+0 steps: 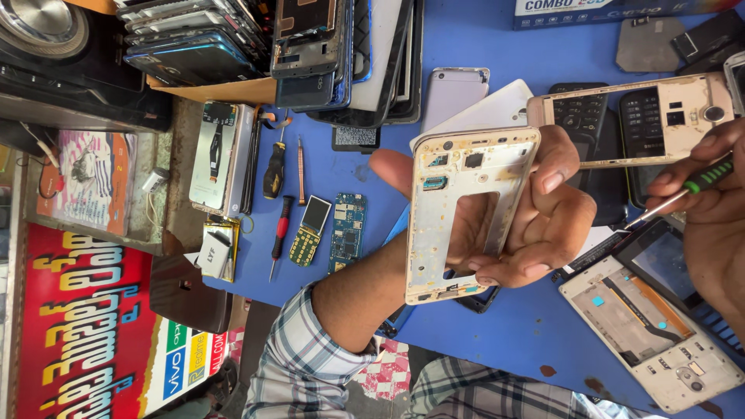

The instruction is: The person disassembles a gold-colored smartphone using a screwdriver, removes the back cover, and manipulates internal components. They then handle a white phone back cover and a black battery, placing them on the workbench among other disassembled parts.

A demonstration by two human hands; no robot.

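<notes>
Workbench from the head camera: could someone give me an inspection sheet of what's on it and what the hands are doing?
Surface: blue table, crowded.
Job's things: pale gold phone frame with an open cut-out; green-handled screwdriver.
Clutter: opened phone, circuit board, two screwdrivers, stacked phone parts.
Hands: left hand grips the frame; right hand holds the green-handled screwdriver.
Cables: white wire at the left edge.
Surroundings: red sign below the table; checked sleeve.

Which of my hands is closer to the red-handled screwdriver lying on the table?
Left. The left hand, holding the gold phone frame, is rightward of the red-handled screwdriver; the right hand, gripping a green-handled screwdriver, is much farther off.
</notes>
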